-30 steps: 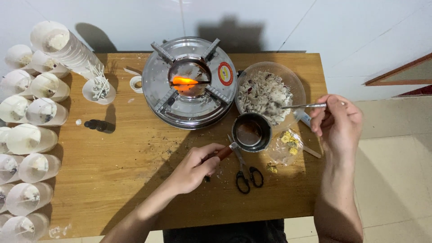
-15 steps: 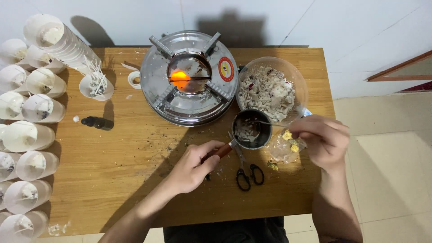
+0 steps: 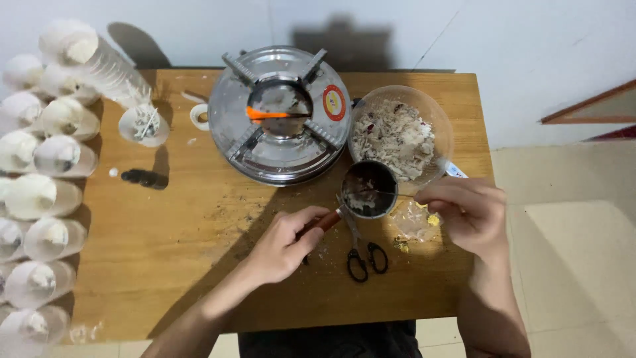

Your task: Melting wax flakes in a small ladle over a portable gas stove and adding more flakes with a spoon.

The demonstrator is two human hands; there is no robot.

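Near the desk's (image 3: 199, 278) right edge, the left hand (image 3: 285, 242) grips the small dark metal pot's (image 3: 369, 189) wooden handle, steadying it, while the right hand (image 3: 464, 212) pinches a thin metal spoon (image 3: 391, 193) reaching into it.

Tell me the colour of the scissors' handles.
Black. The scissors lie on the wooden table beside the left hand, clearest in the head view.

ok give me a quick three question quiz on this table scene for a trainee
1. True or false: the left hand grips the handle of the small pot.
2. Which lies nearest the pot's handle? A) scissors B) dark dropper bottle C) tape roll
3. Fill in: the right hand holds a thin metal utensil reaching into the ____.

Key: 1 true; 2 A; 3 pot
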